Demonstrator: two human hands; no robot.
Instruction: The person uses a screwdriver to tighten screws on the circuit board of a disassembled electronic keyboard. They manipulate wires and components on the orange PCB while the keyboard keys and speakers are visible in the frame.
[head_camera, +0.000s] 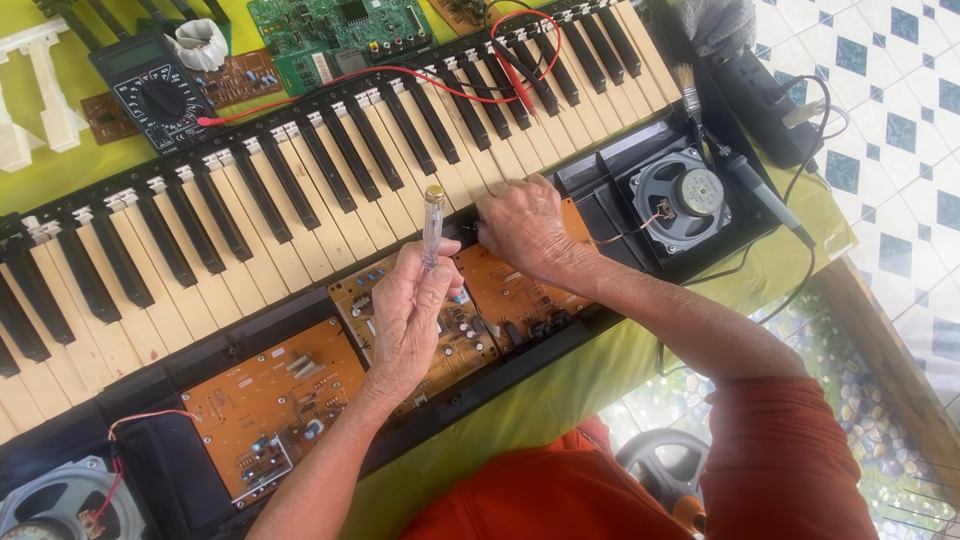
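Holding clear-handled screwdriver (433, 225) upright, left hand (408, 315), brass cap

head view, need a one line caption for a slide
Left hand holds a clear-handled screwdriver upright while the right hand presses on an orange circuit board inside an opened keyboard.

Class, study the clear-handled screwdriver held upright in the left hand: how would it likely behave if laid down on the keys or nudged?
The screwdriver looks stiff: it stands straight in the left hand. Its slim, round clear handle would probably roll on the keyboard's sloping keys. It seems light, since a loose fingertip hold carries it; the smooth plastic might be slippery.
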